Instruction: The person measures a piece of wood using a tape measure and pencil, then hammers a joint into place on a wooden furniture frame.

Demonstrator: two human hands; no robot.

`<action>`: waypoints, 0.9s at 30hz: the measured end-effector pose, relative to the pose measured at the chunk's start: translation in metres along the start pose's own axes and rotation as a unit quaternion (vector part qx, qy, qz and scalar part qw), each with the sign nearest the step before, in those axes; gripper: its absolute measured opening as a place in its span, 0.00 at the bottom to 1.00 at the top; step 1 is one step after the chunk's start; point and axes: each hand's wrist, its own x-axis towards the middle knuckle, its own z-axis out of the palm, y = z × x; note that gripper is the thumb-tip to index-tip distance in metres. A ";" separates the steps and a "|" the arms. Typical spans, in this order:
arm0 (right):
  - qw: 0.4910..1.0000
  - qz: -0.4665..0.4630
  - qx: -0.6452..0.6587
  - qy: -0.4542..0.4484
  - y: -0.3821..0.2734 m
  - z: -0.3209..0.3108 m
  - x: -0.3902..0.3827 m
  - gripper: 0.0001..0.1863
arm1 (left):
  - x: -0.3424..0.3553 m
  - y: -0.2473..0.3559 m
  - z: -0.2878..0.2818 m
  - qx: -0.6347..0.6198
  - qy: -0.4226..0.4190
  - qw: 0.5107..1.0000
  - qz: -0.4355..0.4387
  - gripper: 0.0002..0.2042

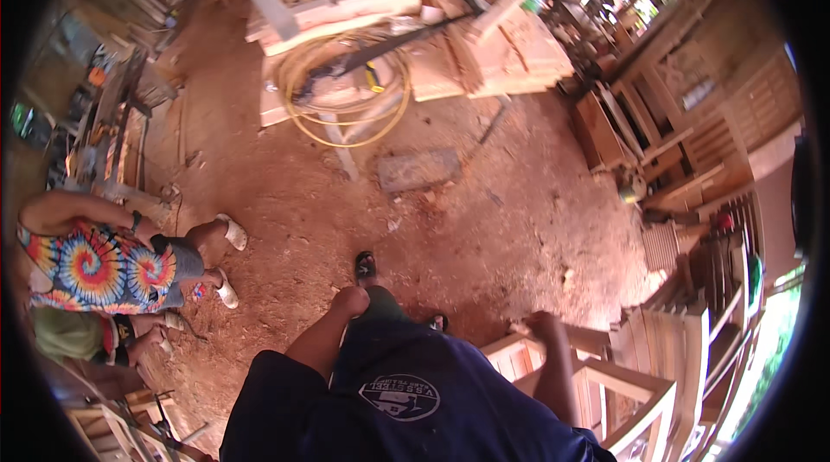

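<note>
My left hand (350, 300) hangs by my left thigh, over the green trouser leg (380, 305). It looks rounded like a fist, and nothing sticks out of it. To the right, my right hand (545, 324) is over the near-right wooden frame (627, 380), close to its upper rail. Shade darkens those fingers, so whether they grip the wood cannot be told. Below me, my dark sandal (366, 266) stands on the reddish dirt floor (294, 246).
Ahead lies a stack of planks (510, 60) with a coiled yellow hose (346, 135) and a handsaw (380, 51). A flat board (419, 170) lies on the floor. Left stands a person in a tie-dye top (95, 263), with another person (69, 334) beside. Wooden furniture (666, 116) lines the right.
</note>
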 end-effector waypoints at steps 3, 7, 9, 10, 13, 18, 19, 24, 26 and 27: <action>0.998 0.042 0.041 -0.014 -0.158 0.032 0.002 0.29 | 0.008 -0.041 -0.033 -0.050 -0.003 0.998 0.029 0.20; 0.996 -0.081 0.038 -0.016 -0.293 0.050 0.056 0.30 | 0.027 -0.094 -0.081 -0.101 0.061 0.993 0.002 0.22; 0.964 -0.248 -0.088 -0.046 -0.354 0.041 0.084 0.31 | 0.027 -0.142 -0.096 -0.136 0.069 0.988 0.014 0.23; 0.953 -0.279 -0.103 -0.055 -0.380 0.041 0.103 0.31 | 0.021 -0.167 -0.094 -0.169 0.089 0.982 -0.003 0.22; 0.929 -0.323 -0.168 -0.060 -0.466 -0.004 0.138 0.32 | 0.030 -0.217 -0.141 -0.203 0.147 0.968 -0.016 0.20; 0.880 -0.470 -0.036 -0.057 -0.645 -0.048 0.114 0.31 | -0.001 -0.260 -0.201 -0.395 0.192 0.898 -0.034 0.17; 0.860 -0.505 0.008 -0.075 -0.670 -0.046 0.111 0.29 | 0.001 -0.240 -0.226 -0.487 0.162 0.858 -0.020 0.16; 0.761 -0.627 0.107 -0.132 -0.795 -0.017 0.096 0.25 | -0.009 -0.186 -0.334 -0.669 0.089 0.738 -0.007 0.17; 0.754 -0.643 0.114 -0.071 -0.829 -0.013 0.105 0.26 | -0.004 -0.197 -0.361 -0.776 0.099 0.623 0.005 0.16; 0.754 -0.642 0.121 -0.066 -0.844 -0.018 0.115 0.26 | 0.001 -0.205 -0.376 -0.770 0.098 0.630 0.006 0.16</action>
